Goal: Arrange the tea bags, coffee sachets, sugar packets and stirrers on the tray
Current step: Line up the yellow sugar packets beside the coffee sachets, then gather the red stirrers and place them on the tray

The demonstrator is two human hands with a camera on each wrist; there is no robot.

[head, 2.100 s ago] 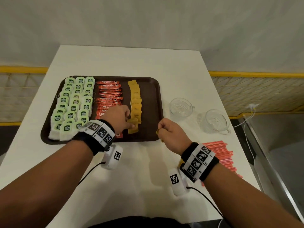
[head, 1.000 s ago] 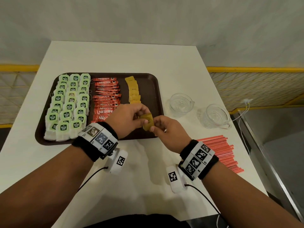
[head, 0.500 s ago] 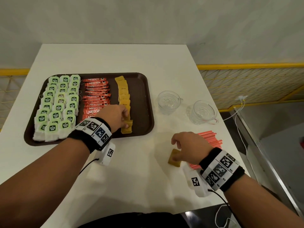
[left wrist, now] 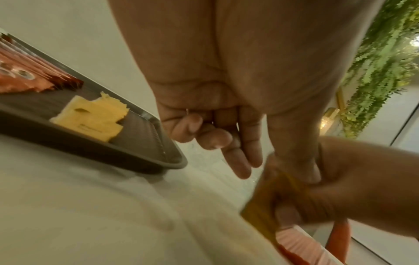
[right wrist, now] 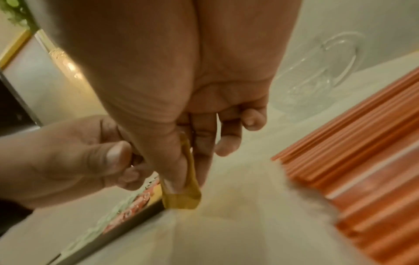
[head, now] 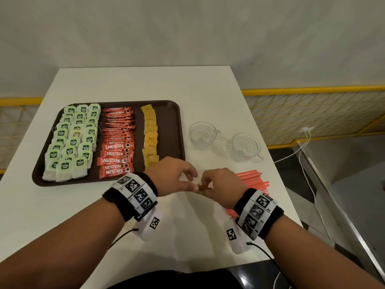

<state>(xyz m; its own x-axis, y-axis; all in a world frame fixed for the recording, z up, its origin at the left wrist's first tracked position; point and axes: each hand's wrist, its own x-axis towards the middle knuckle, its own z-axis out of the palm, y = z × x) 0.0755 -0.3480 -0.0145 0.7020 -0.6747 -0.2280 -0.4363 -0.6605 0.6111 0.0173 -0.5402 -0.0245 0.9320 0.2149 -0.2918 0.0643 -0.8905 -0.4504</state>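
A brown tray (head: 173,130) holds rows of green-tagged tea bags (head: 73,140), red coffee sachets (head: 117,147) and a column of yellow sugar packets (head: 150,134). Just off the tray's near right corner, both hands meet over the white table. My right hand (head: 208,184) pinches one yellow sugar packet (head: 201,187) between thumb and fingers, seen edge-on in the right wrist view (right wrist: 183,199). My left hand (head: 192,182) pinches the same packet (left wrist: 260,206) from the left side. Orange stirrers (head: 252,180) lie in a pile on the table by my right wrist.
Two clear glass cups (head: 202,135) (head: 245,147) stand on the table right of the tray. The tray's right strip beside the sugar column is bare. The table's right edge drops off beyond the stirrers, with a yellow railing (head: 312,90) behind.
My right hand has lifted the sugar packet off the table by the stirrers and brought it left. My left hand has left the tray's sugar column and come to meet it.
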